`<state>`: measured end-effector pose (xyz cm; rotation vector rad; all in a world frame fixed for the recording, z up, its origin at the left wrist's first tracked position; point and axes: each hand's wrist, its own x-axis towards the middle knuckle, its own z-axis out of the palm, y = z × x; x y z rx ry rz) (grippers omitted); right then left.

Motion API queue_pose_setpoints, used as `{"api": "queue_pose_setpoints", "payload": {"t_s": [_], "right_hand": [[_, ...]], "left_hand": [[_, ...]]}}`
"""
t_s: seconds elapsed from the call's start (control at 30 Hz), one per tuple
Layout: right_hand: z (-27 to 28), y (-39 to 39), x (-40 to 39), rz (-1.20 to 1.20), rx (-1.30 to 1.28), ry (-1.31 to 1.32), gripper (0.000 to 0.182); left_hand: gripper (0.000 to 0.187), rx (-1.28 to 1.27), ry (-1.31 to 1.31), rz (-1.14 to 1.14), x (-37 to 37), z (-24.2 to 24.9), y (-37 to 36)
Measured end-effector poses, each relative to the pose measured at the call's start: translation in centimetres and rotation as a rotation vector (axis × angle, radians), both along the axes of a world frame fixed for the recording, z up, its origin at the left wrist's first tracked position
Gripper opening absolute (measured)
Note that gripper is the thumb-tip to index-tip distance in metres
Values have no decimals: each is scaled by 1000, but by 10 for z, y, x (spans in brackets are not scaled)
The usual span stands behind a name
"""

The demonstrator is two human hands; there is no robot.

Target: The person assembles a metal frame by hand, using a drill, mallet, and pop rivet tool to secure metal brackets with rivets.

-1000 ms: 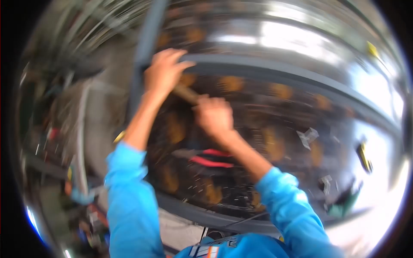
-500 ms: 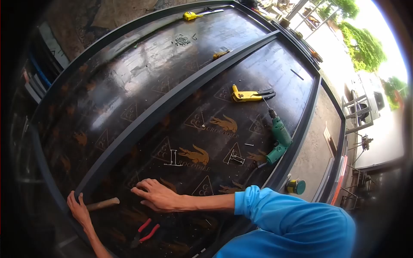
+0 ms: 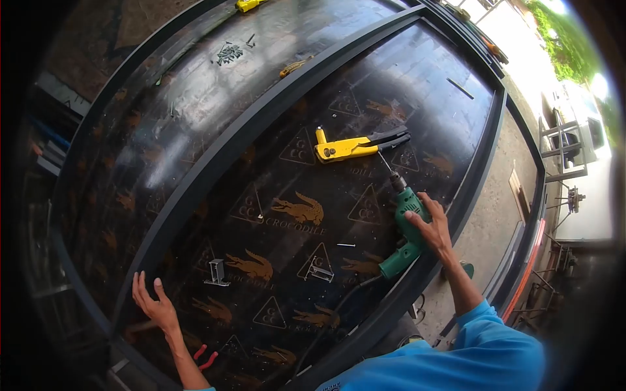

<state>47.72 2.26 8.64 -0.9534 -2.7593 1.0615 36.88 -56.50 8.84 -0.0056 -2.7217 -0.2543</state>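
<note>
Our right hand [image 3: 434,228] is on the power drill [image 3: 405,242], maybe steadying it, can't tell if gripping, left hand [image 3: 159,310] spread empty.

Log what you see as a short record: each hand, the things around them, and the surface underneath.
Left hand: open, fingers spread, near the lower end of the dividing bar; contact unclear
Right hand: at the body of the green drill; how firmly it grasps is unclear
Drill bit: points toward the yellow tool with black handles
Between the hands: two small metal pieces
Beside the left forearm: red handles of a tool
Surface: dark panel printed with crocodiles
Beyond the bar: heap of small fasteners
</note>
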Motion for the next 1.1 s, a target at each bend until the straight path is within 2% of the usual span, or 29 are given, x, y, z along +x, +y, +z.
{"api": "queue_pose_setpoints", "payload": {"t_s": [0.07,0.13,0.17,0.2,0.27,0.33,0.4,0.47,0.5,0.53,0.6,0.67,0.7,0.77,0.8,0.83,0.87,0.9,0.93,0.97,1.0,1.03,1.07,1.1], "right_hand": [[0,21,-4,83,-117,-8,54],[9,38,-11,156,-441,-46,49],[6,53,-15,78,-556,-107,40],[1,67,-24,67,-563,-99,40],[-10,100,-68,92,-242,248,31],[-3,122,-141,241,-111,447,27],[-25,145,-218,367,6,473,34],[-77,165,-288,440,267,472,52],[-85,168,-310,458,347,501,57],[-88,166,-327,458,400,480,60],[-87,162,-350,382,367,423,73],[-87,157,-358,202,322,449,82],[-87,159,-361,138,330,479,85],[-91,163,-365,80,323,494,90],[-89,170,-368,80,313,481,90],[-86,175,-374,59,347,486,90],[-83,181,-383,45,384,499,90],[-82,187,-387,168,388,448,78],[-89,186,-389,198,444,566,52],[-95,185,-392,212,460,593,41],[-97,187,-393,225,493,625,31],[-100,185,-391,212,496,628,31],[-99,183,-393,208,518,598,24],[-96,184,-396,202,547,572,17]], "left_hand": [[31,224,-7,-89,-22,4,88],[30,288,17,-202,-72,17,170],[32,372,16,-269,-104,25,213],[34,343,-6,-330,-139,31,255],[48,241,-123,-488,-215,32,329],[55,486,-287,-467,-300,10,386],[53,632,-667,-308,-350,12,433],[47,165,-1024,-270,-391,1,456],[30,287,-1141,-261,-396,10,470],[28,457,-1087,-371,-414,-13,469],[32,496,-911,-535,-428,-20,499],[34,554,-888,-674,-461,-31,533],[29,635,-923,-699,-472,-34,553],[30,558,-988,-713,-472,-22,601],[43,449,-912,-683,-484,-34,615],[65,497,-789,-654,-478,-36,628],[81,535,-783,-613,-471,-30,637],[85,436,-886,-628,-459,-14,641],[89,336,-990,-645,-453,-3,641],[89,328,-996,-638,-449,-12,634],[86,119,-634,-741,-441,-25,631],[84,-91,-262,-825,-435,-34,629],[75,-171,-98,-854,-426,-25,632],[69,-100,-284,-782,-418,-14,637]]}}
